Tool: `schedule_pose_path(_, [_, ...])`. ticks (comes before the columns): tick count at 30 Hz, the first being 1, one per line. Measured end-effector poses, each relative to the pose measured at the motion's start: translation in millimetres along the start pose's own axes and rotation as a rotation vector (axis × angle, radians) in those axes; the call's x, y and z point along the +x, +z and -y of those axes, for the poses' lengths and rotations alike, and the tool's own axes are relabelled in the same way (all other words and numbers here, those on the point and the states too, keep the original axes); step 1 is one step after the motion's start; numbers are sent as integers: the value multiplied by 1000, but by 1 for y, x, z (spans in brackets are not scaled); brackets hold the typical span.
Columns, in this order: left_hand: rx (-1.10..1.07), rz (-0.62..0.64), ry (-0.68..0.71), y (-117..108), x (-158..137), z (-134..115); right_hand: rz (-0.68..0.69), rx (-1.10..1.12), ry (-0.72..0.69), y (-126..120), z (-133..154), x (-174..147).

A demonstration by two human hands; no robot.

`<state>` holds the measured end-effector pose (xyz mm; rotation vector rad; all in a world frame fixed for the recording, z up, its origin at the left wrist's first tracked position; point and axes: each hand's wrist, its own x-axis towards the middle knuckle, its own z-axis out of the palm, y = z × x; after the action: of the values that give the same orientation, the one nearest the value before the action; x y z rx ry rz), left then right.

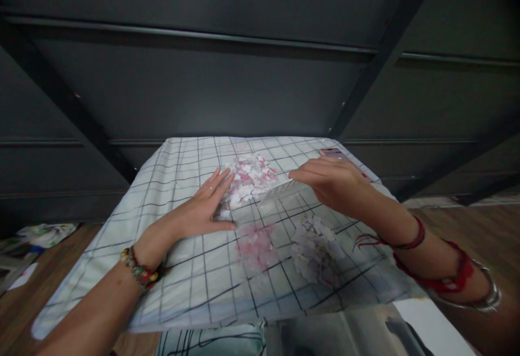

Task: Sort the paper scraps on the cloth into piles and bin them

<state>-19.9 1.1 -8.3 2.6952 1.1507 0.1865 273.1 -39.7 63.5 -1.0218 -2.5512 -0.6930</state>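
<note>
My left hand [203, 209] rests with fingers spread at the left edge of a heap of white and pink paper scraps [252, 174]. Its fingertips touch the outer scraps. Pinched in my right hand [325, 180] is a thin, translucent piece with a ridged edge [278, 193], reaching down and left toward the heap; its exact kind cannot be made out. Nearer to me lie a smaller patch of pink scraps [257, 247] and, to its right, a pile of whitish-grey scraps [314, 247], partly in shadow.
A white cloth with dark grid lines [182, 274] covers the table. A phone [337, 155] lies beyond my right hand. Dark panels [227, 85] stand behind the table. At the bottom are a grey surface [337, 334] and a white sheet [430, 326]. Crumpled bags [46, 234] lie at left.
</note>
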Motion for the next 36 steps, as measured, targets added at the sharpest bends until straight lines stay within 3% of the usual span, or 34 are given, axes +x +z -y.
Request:
schedule_pose_path(6, [32, -15, 6, 4, 4, 3, -59, 6, 21, -5, -26, -25])
schedule_pose_path(9, [107, -39, 17, 6, 7, 0, -139, 61, 8, 3, -27, -22])
schedule_pose_path(13, [182, -58, 73, 9, 10, -2, -144, 121, -33, 14, -34, -25])
schedule_pose_path(19, [165, -117, 162, 12, 13, 2, -135, 190, -51, -5, -52, -60])
schedule_pose_path(23, [133, -156, 163, 10, 12, 4, -218, 117, 5, -9, -52, -58])
schedule_pose_path(27, [59, -184, 48, 7, 9, 10, -289, 102, -7, 6, -41, -30])
schedule_pose_path(31, [9, -273, -185, 8, 8, 23, -300, 84, -31, 12, -14, 6])
schedule_pose_path(36, [-3, -265, -386, 8, 5, 36, -200, 61, -147, 6, 20, 34])
